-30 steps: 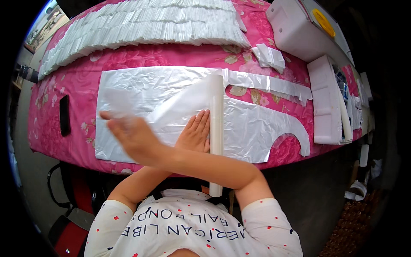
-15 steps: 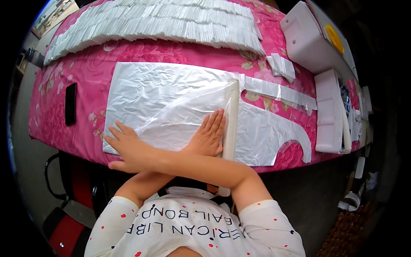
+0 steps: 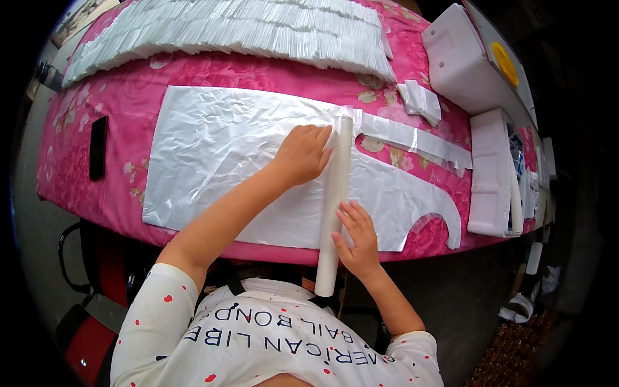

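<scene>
On the near half of the tabletop (image 3: 97, 84), which wears a pink flowered cloth, a clear plastic sheet (image 3: 213, 155) lies flat, reaching from left of the middle almost to the right edge, where a curved notch is cut out of it. A white tube (image 3: 335, 200) lies across the sheet, running from about the table's middle down over the near edge, its lower end hanging past the edge toward the person's shirt.

The left hand (image 3: 302, 155) rests palm down on the sheet, fingers together and slightly bent, its fingertips touching the upper part of the tube from the left; it grips nothing. The right hand (image 3: 358, 238) is open with fingers spread, pressed against the tube's lower part from the right, near the table's front edge; it does not close around it.

Along the far edge runs a long row of folded white bags (image 3: 225, 29). A small white folded stack (image 3: 420, 101) sits toward the far right, next to a white canister (image 3: 461, 64) with a yellow cap. White foam blocks (image 3: 491, 174) lie by the right edge, and a dark phone (image 3: 98, 147) lies near the left edge.
</scene>
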The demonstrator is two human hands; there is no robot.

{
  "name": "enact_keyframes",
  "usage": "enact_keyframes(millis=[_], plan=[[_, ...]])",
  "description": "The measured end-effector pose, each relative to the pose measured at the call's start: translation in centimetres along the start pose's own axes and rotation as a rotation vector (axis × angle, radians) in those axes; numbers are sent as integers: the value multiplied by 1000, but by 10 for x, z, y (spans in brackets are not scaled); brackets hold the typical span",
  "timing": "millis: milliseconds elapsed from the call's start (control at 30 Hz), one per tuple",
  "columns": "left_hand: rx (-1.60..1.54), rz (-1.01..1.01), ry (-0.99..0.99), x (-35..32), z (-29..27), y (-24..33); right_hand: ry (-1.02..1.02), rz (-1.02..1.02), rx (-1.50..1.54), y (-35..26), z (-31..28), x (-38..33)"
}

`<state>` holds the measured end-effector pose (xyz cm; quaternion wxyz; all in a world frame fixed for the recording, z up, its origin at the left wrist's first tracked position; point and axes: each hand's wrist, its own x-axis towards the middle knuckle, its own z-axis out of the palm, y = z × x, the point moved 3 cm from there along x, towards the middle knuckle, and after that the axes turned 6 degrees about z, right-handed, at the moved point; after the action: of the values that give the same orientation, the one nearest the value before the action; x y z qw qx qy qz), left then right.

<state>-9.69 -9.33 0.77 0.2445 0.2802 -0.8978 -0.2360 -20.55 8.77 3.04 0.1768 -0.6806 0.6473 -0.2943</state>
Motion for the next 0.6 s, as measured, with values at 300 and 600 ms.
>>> enact_keyframes(millis=[300, 600], plan=[[246, 205, 74, -13, 26, -4, -170, -126, -102, 15, 2, 4], [-60, 145, 358, -56, -68, 14, -304, -247, -151, -29, 46, 35]])
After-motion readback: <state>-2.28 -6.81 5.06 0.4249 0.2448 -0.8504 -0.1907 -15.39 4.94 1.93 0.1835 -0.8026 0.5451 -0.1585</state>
